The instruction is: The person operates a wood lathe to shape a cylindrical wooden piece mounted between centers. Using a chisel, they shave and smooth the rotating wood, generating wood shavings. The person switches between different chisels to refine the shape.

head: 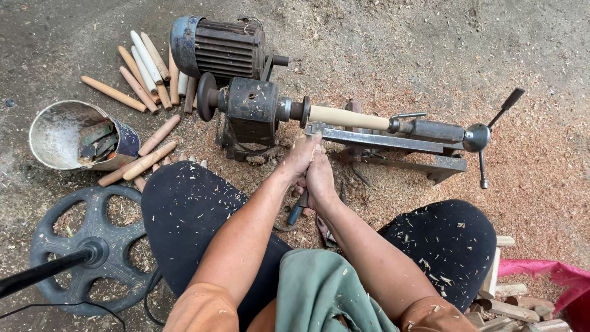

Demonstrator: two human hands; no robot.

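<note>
Sawdust covers the ground around a small metal lathe [381, 142] at the centre of the frame, where a pale wooden spindle [347, 117] sits clamped between its ends. Both hands, left hand [301, 157] and right hand [321, 181], are pressed together around a blue-handled turning tool [296, 213] just below the spindle. A grey electric motor [218, 46] stands behind, turned wooden sticks [144, 74] lie at upper left, a dented metal bucket [61, 132] and black spoked wheel [92, 252] at left.
</note>
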